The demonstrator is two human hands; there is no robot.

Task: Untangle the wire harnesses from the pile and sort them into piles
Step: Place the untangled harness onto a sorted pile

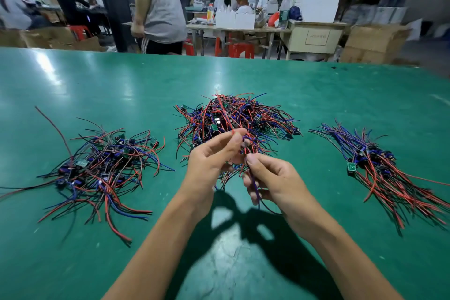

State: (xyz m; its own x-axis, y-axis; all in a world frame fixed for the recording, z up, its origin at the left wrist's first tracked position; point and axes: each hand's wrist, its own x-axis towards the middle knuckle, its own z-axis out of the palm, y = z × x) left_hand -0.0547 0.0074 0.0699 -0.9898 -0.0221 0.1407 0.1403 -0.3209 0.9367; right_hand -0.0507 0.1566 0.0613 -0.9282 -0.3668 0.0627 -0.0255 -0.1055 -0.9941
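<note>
At frame centre, the left hand (214,156) pinches a red wire (225,109) rising from the tangled middle pile (263,114) just beyond it. The right hand (272,178), nearer the viewer, pinches a blue wire (255,192) hanging downward, its length running near-vertical in frame.

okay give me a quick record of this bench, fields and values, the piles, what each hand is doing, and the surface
surface: green table
middle pile: tangled red, blue and black wires with small boards
left pile: loose and messy, wires splayed in all directions
right pile: wires lying roughly parallel, the neatest of the three
left hand: raised above the table, pinching a red wire
right hand: pinching a purple wire that hangs below it
background: people at other tables, cardboard boxes, red stools
</note>
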